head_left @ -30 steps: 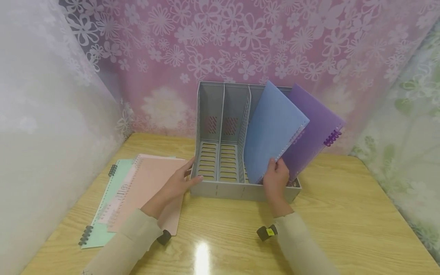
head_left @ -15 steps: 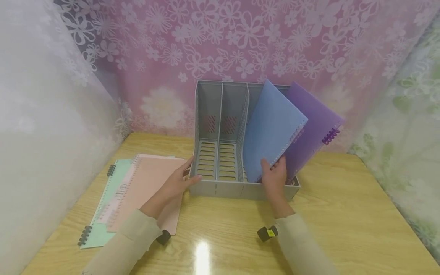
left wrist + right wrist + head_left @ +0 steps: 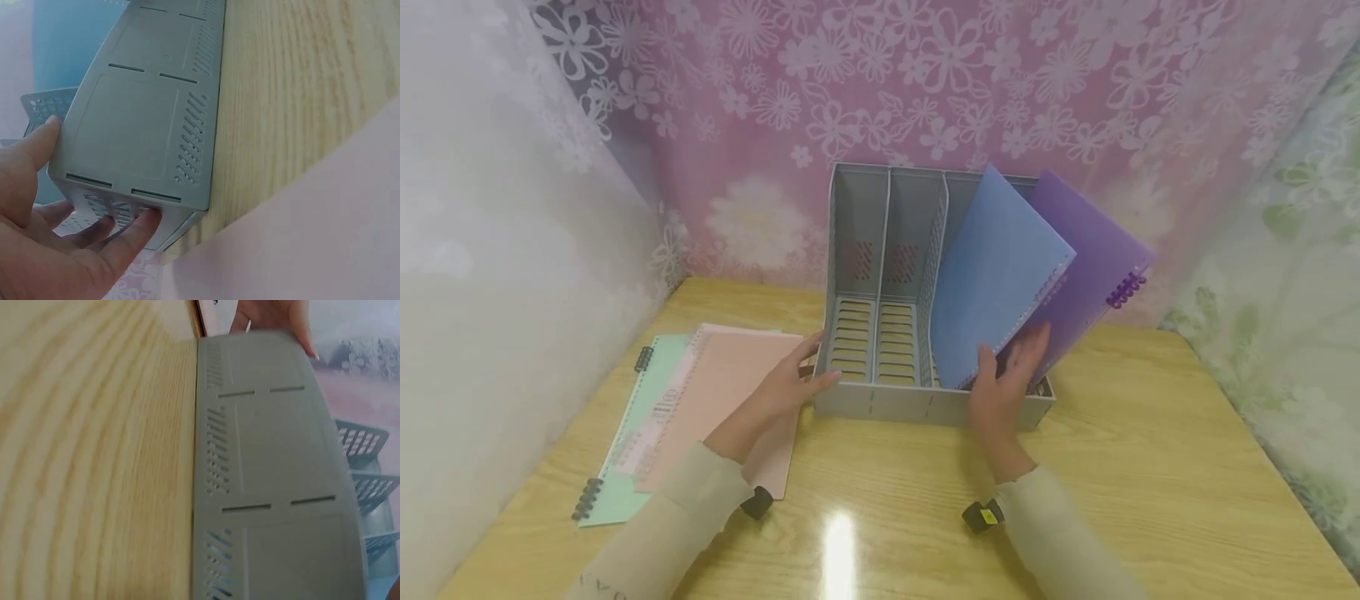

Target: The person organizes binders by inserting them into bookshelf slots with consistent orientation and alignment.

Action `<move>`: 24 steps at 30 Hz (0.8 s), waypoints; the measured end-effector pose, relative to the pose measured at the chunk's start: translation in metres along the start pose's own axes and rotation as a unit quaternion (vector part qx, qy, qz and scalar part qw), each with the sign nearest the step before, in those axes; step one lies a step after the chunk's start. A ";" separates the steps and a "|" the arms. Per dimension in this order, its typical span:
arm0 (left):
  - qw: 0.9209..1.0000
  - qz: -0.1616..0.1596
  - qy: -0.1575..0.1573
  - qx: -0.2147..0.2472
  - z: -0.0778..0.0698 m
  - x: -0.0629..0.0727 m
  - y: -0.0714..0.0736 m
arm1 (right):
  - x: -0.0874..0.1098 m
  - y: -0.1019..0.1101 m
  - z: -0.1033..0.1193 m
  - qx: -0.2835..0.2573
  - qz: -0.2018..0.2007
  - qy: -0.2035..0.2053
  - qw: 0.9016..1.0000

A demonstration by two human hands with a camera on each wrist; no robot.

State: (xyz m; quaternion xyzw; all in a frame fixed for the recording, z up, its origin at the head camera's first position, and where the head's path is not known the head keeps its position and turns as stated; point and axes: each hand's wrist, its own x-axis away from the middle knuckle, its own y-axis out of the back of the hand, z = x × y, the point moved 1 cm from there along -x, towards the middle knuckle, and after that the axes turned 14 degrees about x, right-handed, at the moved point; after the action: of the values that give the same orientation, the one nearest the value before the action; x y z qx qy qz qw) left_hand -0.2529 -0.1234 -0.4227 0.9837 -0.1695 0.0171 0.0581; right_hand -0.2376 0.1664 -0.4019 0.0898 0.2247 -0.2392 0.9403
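A grey file organizer (image 3: 917, 404) with several upright compartments stands on the table. My left hand (image 3: 775, 396) holds its left front corner, the thumb on the front rim and the fingers against the perforated side wall (image 3: 125, 209). A blue notebook (image 3: 992, 275) leans in the third compartment from the left. Behind it to the right, a purple notebook (image 3: 1090, 258) with purple binding rings tilts out of the last compartment. My right hand (image 3: 1003, 400) is at the organizer's front rim, its thumb near the blue notebook's lower edge and its straightened fingers beside the purple cover.
Left of the organizer lies a fanned stack: a salmon-pink notebook (image 3: 737, 383) on top, a pale pink one (image 3: 643, 437) and a mint-green one (image 3: 602, 504) with black rings beneath. Flowered curtains (image 3: 880, 83) hang behind the wooden table (image 3: 1157, 467).
My right hand has let go of the blue notebook's edge, its fingers straightening and moving right toward the purple notebook. The notebooks and my left hand stay in place.
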 end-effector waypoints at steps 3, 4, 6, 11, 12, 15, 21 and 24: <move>1.000 0.000 0.004 0.014 0.005 -0.002 0.004 | 0.007 -0.001 0.007 -0.020 -0.023 0.059 0.998; 1.000 0.002 0.003 0.016 0.004 -0.002 0.005 | 0.009 -0.001 0.011 -0.026 -0.032 0.084 0.996; 1.000 0.002 0.005 0.023 0.001 0.000 0.006 | 0.012 -0.002 0.018 -0.036 -0.050 0.128 0.990; 0.999 -0.003 0.010 0.034 -0.006 0.002 0.013 | 0.021 -0.004 0.035 -0.092 -0.044 0.178 0.979; 0.999 -0.007 0.011 0.038 -0.007 0.003 0.016 | 0.024 -0.005 0.038 -0.105 -0.028 0.174 0.979; 0.999 -0.017 0.016 0.041 -0.007 0.005 0.026 | 0.033 -0.008 0.044 -0.118 0.042 0.133 0.983; 0.998 -0.025 0.036 0.035 -0.001 0.010 0.043 | 0.050 -0.020 0.044 -0.085 0.146 0.011 0.986; 0.998 -0.029 0.041 0.034 0.000 0.016 0.051 | 0.061 -0.029 0.043 -0.066 0.192 -0.018 0.979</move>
State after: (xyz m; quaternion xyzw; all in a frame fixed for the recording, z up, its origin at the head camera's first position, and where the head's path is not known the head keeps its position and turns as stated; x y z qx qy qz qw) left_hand -0.2555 -0.1766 -0.4166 0.9880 -0.1378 0.0612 0.0320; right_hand -0.1874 0.1046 -0.3939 0.0649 0.2019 -0.0407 0.9764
